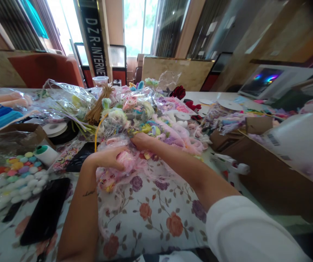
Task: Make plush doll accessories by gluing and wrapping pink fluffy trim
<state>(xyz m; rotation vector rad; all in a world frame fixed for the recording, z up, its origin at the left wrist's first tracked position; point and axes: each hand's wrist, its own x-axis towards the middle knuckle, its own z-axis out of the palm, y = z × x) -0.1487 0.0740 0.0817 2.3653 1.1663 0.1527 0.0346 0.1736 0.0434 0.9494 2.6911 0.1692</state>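
My left hand [111, 158] is curled round a bundle of pale pink netting [126, 160] on the flowered tablecloth [148, 225]. Just below it lies a small doll-like figure [108, 180] with pink and yellow colours, wrapped in the same pink material. My right hand [142, 141] reaches across to the near edge of the craft pile, its fingers bent inward. What those fingers grip is hidden. Around both hands are crumpled clear plastic, loose pink strands and a pink mesh strip [180, 134].
At left are pompoms [20, 174], a black phone [45, 211], a white thread spool [45, 155] and a ribbon reel [55, 129]. Dried stems [99, 105] lie across the pile. At right stand a glue gun [231, 162] and a cardboard box [271, 174].
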